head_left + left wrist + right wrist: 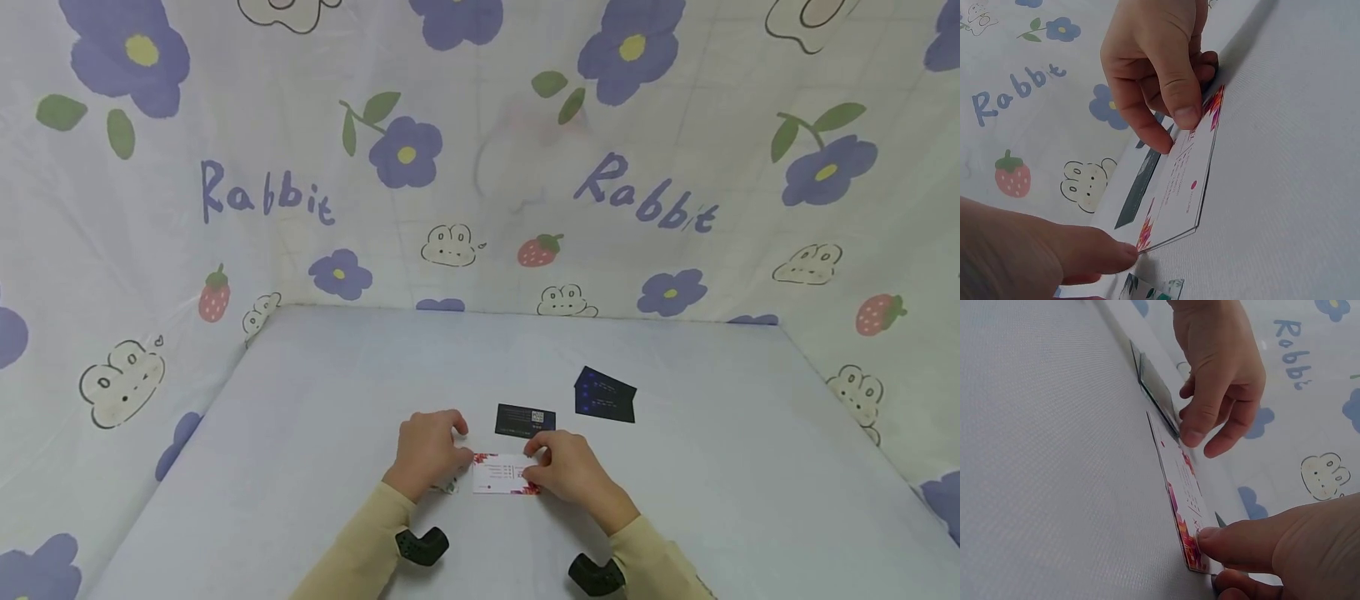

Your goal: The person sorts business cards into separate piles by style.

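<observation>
Nearest me on the surface (pixel 300 467) are two tan sleeves, each with a black device (pixel 422 546) at the cuff. Just beyond, the white business card (pixel 497 479) lies between the hands, with the leaf-patterned card (pixel 450 486) to its left, partly hidden beneath the left hand (pixel 429 452).

My right hand (pixel 576 471) has a nearly closed grip on the white card's right end: thumb on the face, fingers bent past the far edge. My left grip is loose, thumb and forefinger apart; its thumb meets or almost meets the far left corner, and I see nothing pinched there.

I judge that uneven pressure from the two thumbs could skew the card, or fan it apart, since the left wrist view shows a doubled edge suggesting more than one layer. Too much push leftward could drive it into the leaf-patterned card.

It looks thin, stiff and flat, face up, with red and orange floral patches in opposite corners and small print I can't read.

Just farther lies a black QR-code card (pixel 522 419); my right fingers are near enough to knock it. Farther right sits an overlapping set of black-and-blue cards (pixel 606 396), with the rabbit-print cloth (pixel 480 125) behind.
</observation>
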Demonstrator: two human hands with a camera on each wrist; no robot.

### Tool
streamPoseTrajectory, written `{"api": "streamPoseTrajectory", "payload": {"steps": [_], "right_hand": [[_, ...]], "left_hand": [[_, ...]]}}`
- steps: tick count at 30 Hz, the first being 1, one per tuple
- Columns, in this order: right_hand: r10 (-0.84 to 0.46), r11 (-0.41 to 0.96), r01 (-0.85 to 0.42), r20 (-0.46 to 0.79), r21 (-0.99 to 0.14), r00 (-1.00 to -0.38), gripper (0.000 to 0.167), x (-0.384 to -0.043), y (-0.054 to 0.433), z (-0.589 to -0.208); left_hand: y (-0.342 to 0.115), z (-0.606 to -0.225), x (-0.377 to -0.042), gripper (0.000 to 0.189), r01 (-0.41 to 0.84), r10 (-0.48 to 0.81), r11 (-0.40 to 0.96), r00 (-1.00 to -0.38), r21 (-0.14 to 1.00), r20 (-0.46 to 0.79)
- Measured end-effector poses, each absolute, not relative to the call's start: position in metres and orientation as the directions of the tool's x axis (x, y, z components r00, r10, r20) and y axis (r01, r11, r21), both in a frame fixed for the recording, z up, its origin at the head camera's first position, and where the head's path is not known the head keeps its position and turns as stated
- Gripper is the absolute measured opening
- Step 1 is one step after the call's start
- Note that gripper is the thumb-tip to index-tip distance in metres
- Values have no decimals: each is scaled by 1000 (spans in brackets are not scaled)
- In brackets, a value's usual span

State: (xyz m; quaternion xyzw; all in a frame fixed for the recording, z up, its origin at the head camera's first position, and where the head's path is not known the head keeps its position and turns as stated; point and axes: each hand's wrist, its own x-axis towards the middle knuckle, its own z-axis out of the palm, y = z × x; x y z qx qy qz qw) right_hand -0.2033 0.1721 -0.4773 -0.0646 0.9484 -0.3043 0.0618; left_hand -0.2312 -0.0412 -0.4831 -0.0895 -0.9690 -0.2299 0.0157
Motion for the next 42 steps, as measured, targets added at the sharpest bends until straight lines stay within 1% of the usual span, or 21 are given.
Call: {"api": "streamPoseTrajectory", "payload": {"steps": [5,16,24,30,34,36,38,42], "right_hand": [[-150,811,-73,-86,-580,-985,20,-204,173,-476],[-141,817,-69,-83,-572,-986,20,-204,171,-474],[-137,820,-67,-81,-568,-987,20,-203,171,-474],[-145,817,-74,-79,-572,-986,20,-202,172,-475],[-135,799,-59,-84,-599,-987,21,-203,173,-475],[-122,779,-47,-78,-625,-989,21,-204,177,-473],[-94,750,-25,-68,-661,-993,22,-206,182,-469],[-4,683,30,-44,-729,-999,27,-213,198,-457]], "left_hand": [[-41,-483,-232,19,180,169,890,-983,418,64],[-42,-478,-233,18,133,136,869,-990,477,29],[-41,-478,-231,20,145,149,852,-988,503,33],[-38,-482,-230,20,172,163,851,-985,496,62],[-38,-484,-229,21,172,162,847,-985,503,64],[-39,-485,-229,20,163,153,834,-986,527,64],[-40,-484,-231,18,145,135,804,-989,576,60],[-44,-475,-236,20,148,100,712,-989,687,109]]}}
